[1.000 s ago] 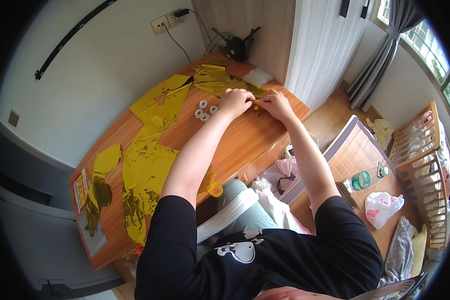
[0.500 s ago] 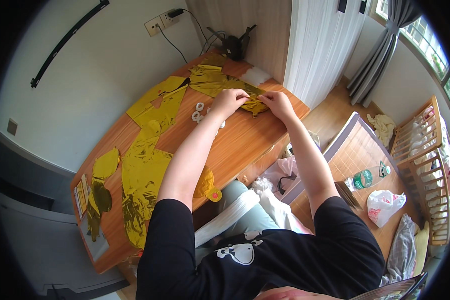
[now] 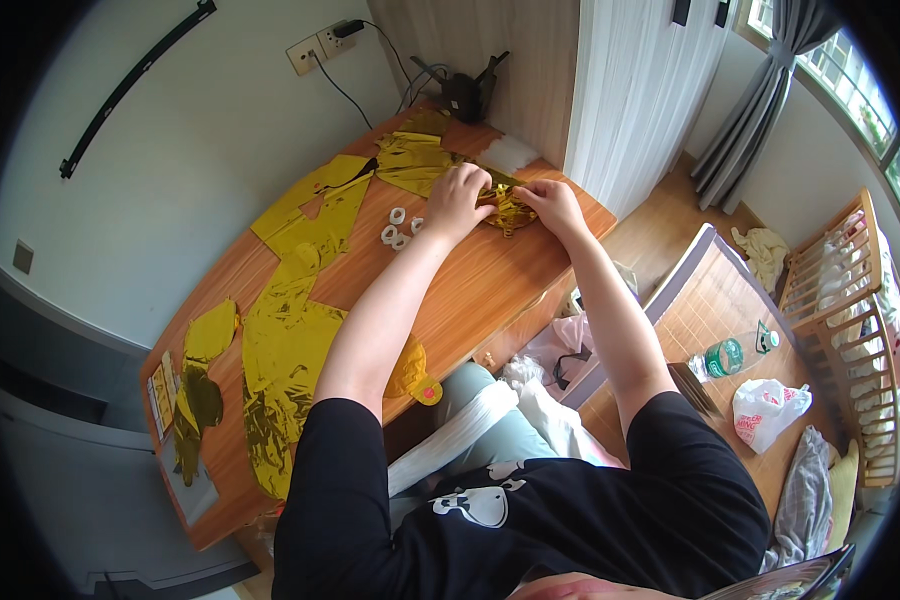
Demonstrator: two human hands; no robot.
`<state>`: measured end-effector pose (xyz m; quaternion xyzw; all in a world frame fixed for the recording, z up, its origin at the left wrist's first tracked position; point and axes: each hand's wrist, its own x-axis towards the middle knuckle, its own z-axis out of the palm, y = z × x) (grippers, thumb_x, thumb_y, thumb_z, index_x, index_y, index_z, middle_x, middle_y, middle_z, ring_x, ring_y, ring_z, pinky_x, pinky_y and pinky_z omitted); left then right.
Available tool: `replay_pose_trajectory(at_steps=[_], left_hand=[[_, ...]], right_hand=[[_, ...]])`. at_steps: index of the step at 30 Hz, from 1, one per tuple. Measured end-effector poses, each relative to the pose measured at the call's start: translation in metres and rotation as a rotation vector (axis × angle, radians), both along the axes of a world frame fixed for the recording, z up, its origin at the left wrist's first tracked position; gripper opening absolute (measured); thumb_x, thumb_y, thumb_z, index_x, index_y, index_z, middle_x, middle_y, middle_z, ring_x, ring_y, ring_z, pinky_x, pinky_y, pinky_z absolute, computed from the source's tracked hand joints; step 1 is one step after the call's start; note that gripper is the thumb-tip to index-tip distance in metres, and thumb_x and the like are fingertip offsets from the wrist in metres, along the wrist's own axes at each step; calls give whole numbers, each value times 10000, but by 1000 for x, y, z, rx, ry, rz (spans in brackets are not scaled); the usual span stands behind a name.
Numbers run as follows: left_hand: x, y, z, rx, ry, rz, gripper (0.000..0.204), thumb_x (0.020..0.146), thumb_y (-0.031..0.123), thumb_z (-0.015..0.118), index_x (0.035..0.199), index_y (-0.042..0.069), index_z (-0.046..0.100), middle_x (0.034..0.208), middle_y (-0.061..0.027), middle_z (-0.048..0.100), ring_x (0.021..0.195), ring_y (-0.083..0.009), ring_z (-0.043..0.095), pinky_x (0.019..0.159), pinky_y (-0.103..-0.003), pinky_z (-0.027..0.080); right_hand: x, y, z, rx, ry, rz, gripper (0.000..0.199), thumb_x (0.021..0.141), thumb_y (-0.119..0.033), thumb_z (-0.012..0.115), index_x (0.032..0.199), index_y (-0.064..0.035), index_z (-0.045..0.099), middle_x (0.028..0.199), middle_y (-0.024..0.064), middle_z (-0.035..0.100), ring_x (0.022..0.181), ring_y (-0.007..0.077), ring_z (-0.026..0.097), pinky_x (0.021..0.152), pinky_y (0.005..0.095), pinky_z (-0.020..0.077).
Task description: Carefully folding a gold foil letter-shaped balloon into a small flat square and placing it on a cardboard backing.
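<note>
At the far corner of the bench stands a black device with antennas, its cables near a wall socket that holds a black plug. A whitish sheet lies at the bench's far right edge, close to a pale cabinet; a printed card lies along the left edge. Beyond the right end, a tan mat with a grey border carries a clear bottle and a white plastic bag. Farther right are a slatted wooden crib and a grey curtain gathered beside the window
</note>
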<state>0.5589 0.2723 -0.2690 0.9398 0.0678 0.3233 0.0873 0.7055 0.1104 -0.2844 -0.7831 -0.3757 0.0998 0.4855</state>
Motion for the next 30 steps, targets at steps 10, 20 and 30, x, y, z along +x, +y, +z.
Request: replay_pose_trajectory(at_steps=[10, 20, 30], left_hand=[[-2, -4, 8, 130, 134, 107, 323, 722, 376, 895, 957, 199, 763, 1148, 55, 624, 1200, -205, 542, 1004, -441, 425], [-7, 3, 3, -115, 93, 126, 98, 795, 331, 837, 826, 242, 808, 1221, 66, 653, 1228, -202, 526, 1046, -455, 371], [-14, -31, 14, 196, 149, 206, 269, 886, 303, 766, 1075, 137, 668, 1209, -8, 619, 1189, -232, 545, 993, -434, 410]], right_hand=[[5, 4, -7, 101, 50, -48, 397, 952, -389, 705, 1057, -13, 776, 891, 168, 754, 827, 251, 720, 779, 368, 542], [-10, -6, 4, 9, -18, 59, 397, 912, -347, 783, 1090, 7, 758, 880, 124, 754, 813, 167, 699, 757, 319, 542], [-15, -3, 3, -99, -304, 76, 313, 884, -323, 739, 1087, -87, 761, 995, 181, 745, 921, 370, 704, 823, 459, 563]])
